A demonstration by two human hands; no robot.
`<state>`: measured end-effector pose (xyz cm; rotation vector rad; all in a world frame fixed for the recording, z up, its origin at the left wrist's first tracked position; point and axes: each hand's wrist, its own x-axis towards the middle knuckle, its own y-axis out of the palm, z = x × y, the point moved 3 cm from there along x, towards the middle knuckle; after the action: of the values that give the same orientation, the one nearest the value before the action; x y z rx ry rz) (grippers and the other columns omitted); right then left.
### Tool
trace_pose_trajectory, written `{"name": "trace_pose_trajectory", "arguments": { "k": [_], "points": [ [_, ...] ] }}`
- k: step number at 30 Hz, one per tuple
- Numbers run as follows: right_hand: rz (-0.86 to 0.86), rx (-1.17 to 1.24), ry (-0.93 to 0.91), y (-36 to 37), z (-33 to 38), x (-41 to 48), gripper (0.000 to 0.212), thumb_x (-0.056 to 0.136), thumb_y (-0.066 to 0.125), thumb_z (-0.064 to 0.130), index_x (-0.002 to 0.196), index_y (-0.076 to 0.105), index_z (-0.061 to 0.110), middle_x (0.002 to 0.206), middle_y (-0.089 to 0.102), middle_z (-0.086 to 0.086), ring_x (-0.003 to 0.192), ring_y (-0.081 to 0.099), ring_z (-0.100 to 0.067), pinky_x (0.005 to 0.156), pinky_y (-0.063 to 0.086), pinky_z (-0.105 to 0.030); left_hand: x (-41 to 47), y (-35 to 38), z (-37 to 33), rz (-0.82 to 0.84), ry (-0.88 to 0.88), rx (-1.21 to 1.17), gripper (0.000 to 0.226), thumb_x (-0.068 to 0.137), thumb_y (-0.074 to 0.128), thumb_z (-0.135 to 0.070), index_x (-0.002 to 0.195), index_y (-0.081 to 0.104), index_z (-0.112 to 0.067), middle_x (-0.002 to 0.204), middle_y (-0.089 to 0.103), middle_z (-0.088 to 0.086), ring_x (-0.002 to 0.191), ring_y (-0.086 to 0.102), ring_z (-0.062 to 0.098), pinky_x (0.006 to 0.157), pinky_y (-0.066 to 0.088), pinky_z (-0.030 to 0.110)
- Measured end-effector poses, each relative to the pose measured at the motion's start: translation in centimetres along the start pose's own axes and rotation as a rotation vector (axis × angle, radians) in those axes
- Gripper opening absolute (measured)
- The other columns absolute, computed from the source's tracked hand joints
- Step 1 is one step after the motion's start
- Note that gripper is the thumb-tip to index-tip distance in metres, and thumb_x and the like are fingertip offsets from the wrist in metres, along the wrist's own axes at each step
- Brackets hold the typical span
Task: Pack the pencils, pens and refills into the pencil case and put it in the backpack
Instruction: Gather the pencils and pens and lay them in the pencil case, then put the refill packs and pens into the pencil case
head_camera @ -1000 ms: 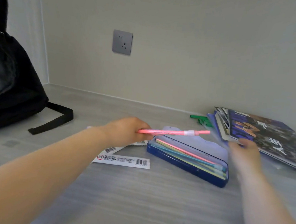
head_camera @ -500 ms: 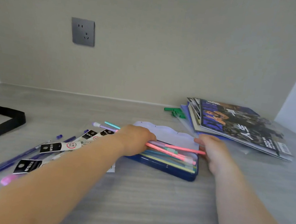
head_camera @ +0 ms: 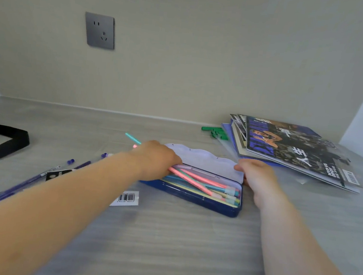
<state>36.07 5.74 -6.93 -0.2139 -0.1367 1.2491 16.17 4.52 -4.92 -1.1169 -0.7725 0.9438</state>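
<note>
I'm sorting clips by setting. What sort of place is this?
Probably a study desk at home: a wall socket above a grey desk, a stack of magazines, and an open pencil case.

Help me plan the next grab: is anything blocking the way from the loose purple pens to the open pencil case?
Only the person's left arm lies across the purple pens; the pencil case stands open.

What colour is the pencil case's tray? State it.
Dark blue tray, with a pale lilac lid; the head view shows it.
</note>
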Motion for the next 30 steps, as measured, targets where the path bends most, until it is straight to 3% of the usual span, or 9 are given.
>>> {"name": "trace_pose_trajectory", "arguments": {
  "k": [2, 5, 7, 10, 14, 18, 22, 26, 30],
  "points": [
    [0.004, -0.023, -0.007, 0.0, 0.1, -0.1, 0.009, 0.085, 0.05, 0.012, 0.084, 0.058, 0.013, 0.097, 0.058, -0.008, 0.087, 0.045, -0.02, 0.056, 0.031, -0.026, 0.5, -0.2, -1.0, -0.031, 0.02, -0.048, 0.023, 0.087, 0.04, -0.005, 0.069, 0.046, -0.019, 0.06, 0.031, -0.007, 0.071, 0.035, 0.023, 0.058, 0.025, 0.026],
    [0.004, -0.032, -0.014, 0.0, 0.2, -0.3, 0.016, 0.085, 0.049, 0.011, 0.093, 0.063, 0.009, 0.094, 0.054, -0.006, 0.086, 0.043, -0.019, 0.054, 0.03, -0.022, 1.2, -0.1, -2.0, -0.05, 0.069, -0.092, 0.021, 0.088, 0.041, -0.008, 0.093, 0.06, -0.015, 0.08, 0.055, 0.0, 0.075, 0.039, 0.022, 0.049, 0.02, 0.026],
    [-0.003, -0.038, -0.022, 0.0, 0.3, -0.4, 0.022, 0.084, 0.05, 0.008, 0.1, 0.064, 0.005, 0.093, 0.052, -0.005, 0.085, 0.043, -0.017, 0.056, 0.032, -0.022, 1.8, 0.3, -2.3, -0.053, 0.095, -0.201, 0.02, 0.089, 0.045, -0.014, 0.098, 0.062, -0.018, 0.096, 0.061, 0.006, 0.08, 0.048, 0.024, 0.058, 0.029, 0.025],
    [0.009, -0.017, -0.02, 0.1, 0.3, -0.4, 0.023, 0.084, 0.049, 0.007, 0.103, 0.063, 0.003, 0.094, 0.056, -0.01, 0.081, 0.047, -0.02, 0.057, 0.037, -0.024, 2.2, 0.3, -2.4, -0.063, 0.068, -0.656, 0.033, 0.081, 0.063, -0.024, 0.113, 0.058, -0.023, 0.094, 0.051, -0.007, 0.093, 0.051, 0.015, 0.082, 0.037, 0.022],
    [0.01, -0.033, -0.033, 0.1, 0.3, -0.4, 0.022, 0.084, 0.049, 0.009, 0.1, 0.064, 0.004, 0.096, 0.056, -0.008, 0.088, 0.047, -0.021, 0.068, 0.036, -0.026, 1.6, 0.1, -1.8, -0.02, 0.042, -1.102, 0.047, 0.073, 0.073, -0.01, 0.114, 0.055, -0.026, 0.095, 0.053, -0.017, 0.091, 0.052, 0.002, 0.082, 0.04, 0.013],
    [0.013, -0.07, -0.046, 0.3, 0.2, -0.4, 0.021, 0.083, 0.051, 0.012, 0.099, 0.064, 0.009, 0.097, 0.055, -0.006, 0.09, 0.046, -0.02, 0.076, 0.032, -0.028, 0.2, 0.1, 0.2, -0.206, -0.065, -1.119, 0.038, 0.079, 0.067, -0.008, 0.115, 0.06, -0.016, 0.1, 0.056, -0.01, 0.1, 0.049, 0.006, 0.071, 0.037, -0.004],
    [0.01, -0.109, -0.065, 0.2, 0.3, -0.4, 0.025, 0.084, 0.05, 0.012, 0.105, 0.063, 0.009, 0.098, 0.053, -0.005, 0.092, 0.045, -0.019, 0.078, 0.032, -0.028, -2.4, 0.4, 4.6, -0.392, -0.335, -1.044, 0.028, 0.088, 0.056, -0.016, 0.115, 0.06, -0.016, 0.122, 0.053, 0.0, 0.115, 0.048, 0.016, 0.086, 0.028, 0.011],
    [0.031, -0.221, -0.142, 0.5, 0.9, -0.8, 0.028, 0.086, 0.049, 0.015, 0.11, 0.061, 0.01, 0.109, 0.059, -0.01, 0.092, 0.046, -0.02, 0.078, 0.032, -0.027, -4.6, 1.8, 8.4, -0.325, -0.6, -0.983, 0.037, 0.094, 0.044, -0.023, 0.129, 0.049, -0.011, 0.142, 0.043, 0.014, 0.128, 0.041, 0.029, 0.103, 0.034, 0.033],
    [-0.003, -0.164, -0.155, 1.2, 1.0, -1.8, 0.03, 0.088, 0.048, 0.022, 0.113, 0.057, 0.009, 0.123, 0.056, -0.012, 0.092, 0.042, -0.019, 0.079, 0.032, -0.028, -4.8, 3.4, 7.8, -0.19, -0.644, -1.044, 0.04, 0.096, 0.037, -0.021, 0.134, 0.041, -0.009, 0.144, 0.041, 0.014, 0.128, 0.04, 0.029, 0.099, 0.035, 0.032]
  ]
}}
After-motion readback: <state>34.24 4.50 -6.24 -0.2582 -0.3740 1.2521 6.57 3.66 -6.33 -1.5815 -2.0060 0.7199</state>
